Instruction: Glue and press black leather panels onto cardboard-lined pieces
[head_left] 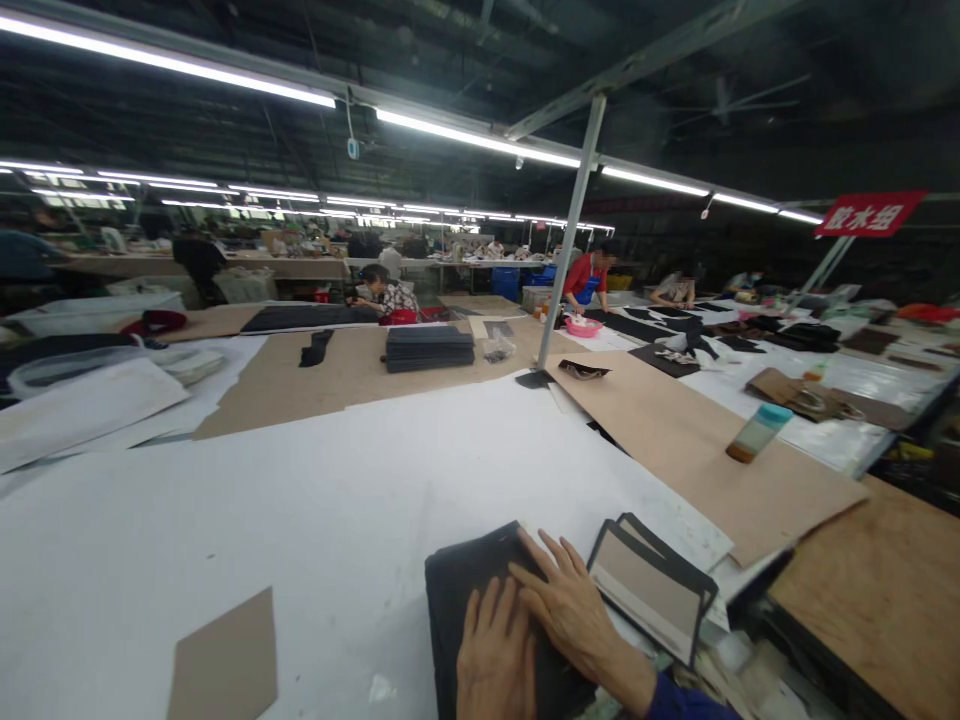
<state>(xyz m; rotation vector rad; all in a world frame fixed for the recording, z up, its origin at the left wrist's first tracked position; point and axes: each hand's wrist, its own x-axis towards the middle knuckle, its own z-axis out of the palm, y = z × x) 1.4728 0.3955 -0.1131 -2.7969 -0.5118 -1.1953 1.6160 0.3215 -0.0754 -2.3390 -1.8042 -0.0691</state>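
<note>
Both my hands lie flat on a black fabric piece (465,585) at the table's near edge. My left hand (495,655) presses its lower part with fingers stretched out. My right hand (566,600) lies partly over the left, fingers spread, and reaches toward the piece's right edge. Just right of my right hand sits a stack of tan panels with black borders (652,590). Neither hand grips anything.
White paper (300,500) covers the table, with a brown cardboard scrap (225,660) at near left and a brown sheet (675,430) at right bearing a teal-capped bottle (756,432). A stack of dark pieces (429,348) and a metal pole (570,225) stand farther back. Other people work at distant tables.
</note>
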